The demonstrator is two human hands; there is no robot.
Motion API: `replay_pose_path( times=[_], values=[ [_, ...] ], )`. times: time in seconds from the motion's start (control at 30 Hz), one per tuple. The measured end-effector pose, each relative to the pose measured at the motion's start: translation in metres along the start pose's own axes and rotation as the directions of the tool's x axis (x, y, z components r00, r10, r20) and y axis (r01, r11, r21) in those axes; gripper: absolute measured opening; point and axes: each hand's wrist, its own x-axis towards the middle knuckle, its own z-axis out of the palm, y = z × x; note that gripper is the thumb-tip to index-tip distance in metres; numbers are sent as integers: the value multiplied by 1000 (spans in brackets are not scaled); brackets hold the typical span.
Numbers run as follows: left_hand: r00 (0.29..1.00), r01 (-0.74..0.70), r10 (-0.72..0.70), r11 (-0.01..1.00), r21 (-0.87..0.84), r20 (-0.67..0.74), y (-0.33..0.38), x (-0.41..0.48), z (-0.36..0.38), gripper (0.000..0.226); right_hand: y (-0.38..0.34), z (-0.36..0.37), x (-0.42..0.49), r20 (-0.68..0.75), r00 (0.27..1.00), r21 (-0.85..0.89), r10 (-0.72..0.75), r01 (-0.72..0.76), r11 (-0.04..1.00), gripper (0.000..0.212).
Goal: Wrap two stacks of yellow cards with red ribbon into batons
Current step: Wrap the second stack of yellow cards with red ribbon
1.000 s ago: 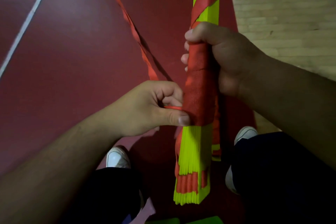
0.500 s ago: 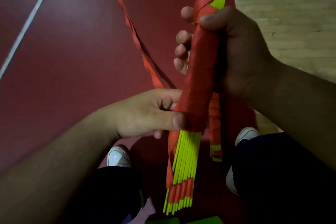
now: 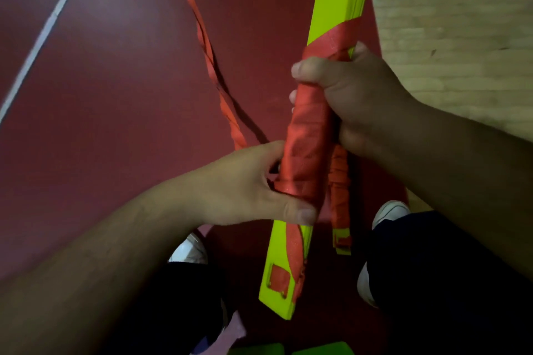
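At centre frame the right hand grips the yellow card stack round its wrapped middle. The left hand pinches the red ribbon at the wrap's lower edge. Both ends are bare. A second stack sits just behind, so I'd say roughly halfway.

Card stack runs from six o'clock up to one o'clock. Right hand grips it above centre; left hand pinches it just below, coming in from eight o'clock. Loose ribbon trails from the left hand toward eleven o'clock. Second stack is just behind, at the first's three o'clock. Shoes are on the floor beneath.
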Motion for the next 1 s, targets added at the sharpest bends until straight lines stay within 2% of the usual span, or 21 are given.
replay_pose_path(
  times=[0.1, 0.2, 0.27, 0.3, 0.43, 0.57, 0.67, 0.8, 0.87, 0.93, 0.97, 1.0],
  values=[
    [997, 61, -65, 994, 94, 41, -2, -3, -8, 60, 3, -1, 2, -68, 996, -146, -64, 53, 988, 35],
    [997, 70, -72, 989, 134, 13, -3, -3, -9, 49, 4, -1, 2, -95, 985, -315, -144, 108, 943, 48],
    [998, 57, -57, 989, 135, 2, -3, -4, -8, 49, 4, 1, 0, -84, 982, -368, -168, 125, 921, 63],
    [999, 47, -47, 992, 120, -4, -4, -5, -8, 49, 3, 1, -1, -71, 983, -383, -172, 132, 914, 63],
    [999, 30, -29, 999, -32, 40, -12, -4, -11, 43, 2, 3, -5, -7, 989, -300, -146, 137, 944, 41],
    [990, -21, 47, 981, -193, 132, -10, -5, -13, 24, -4, 7, -10, 129, 990, -40, -54, 60, 997, 27],
    [987, -9, 37, 984, -178, 155, -6, -6, -18, 22, -10, 6, -14, 229, 973, 75, -19, 2, 997, 18],
    [980, 9, 33, 978, -209, 197, 1, -7, -14, 16, -15, 5, -20, 356, 934, 194, 33, -108, 975, 17],
    [982, -28, 69, 974, -224, 178, 1, -7, -11, 15, -19, 5, -21, 383, 922, 209, 54, -144, 967, 18],
    [993, -52, 72, 980, -191, 99, 0, -5, -8, 7, -20, 2, -17, 335, 941, 155, 49, -106, 982, 13],
    [998, -49, 56, 987, -156, 37, -1, -4, -7, 13, -20, 1, -13, 266, 964, 52, 23, -38, 998, 11],
    [998, -47, 44, 992, -119, -34, -2, -4, -4, 27, -19, 1, -10, 191, 982, -98, -14, 33, 995, 23]
  ],
)
